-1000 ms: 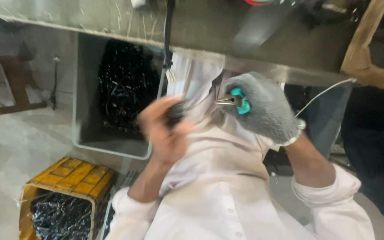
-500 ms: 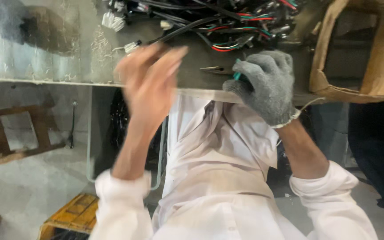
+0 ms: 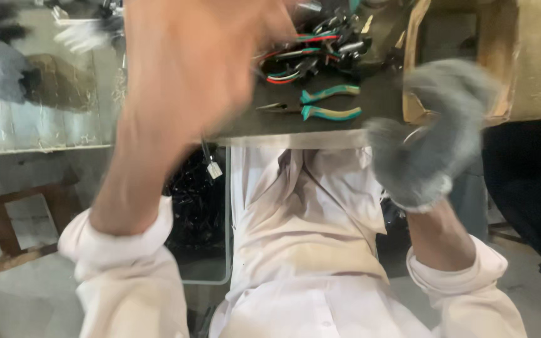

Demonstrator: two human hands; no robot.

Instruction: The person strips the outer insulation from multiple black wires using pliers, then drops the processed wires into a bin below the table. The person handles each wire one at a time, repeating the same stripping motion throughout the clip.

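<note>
On the dark counter (image 3: 345,125), teal-handled pliers (image 3: 320,111) lie beside a wire bundle (image 3: 308,53). The bare left hand (image 3: 201,62) is raised, blurred, grip unclear. The gloved right hand (image 3: 430,134) curls loosely, its hold unclear.

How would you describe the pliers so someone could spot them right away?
Find the dark worktop, near its front edge. The pliers lie flat between the bare left hand and gloved right hand, teal handles setting them apart from the wire bundle behind.

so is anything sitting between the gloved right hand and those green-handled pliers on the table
Nothing visible does. The pliers lie alone on the dark table, with bare tabletop between them and the gloved right hand, which is blurred. The wire bundle lies behind them.
</note>
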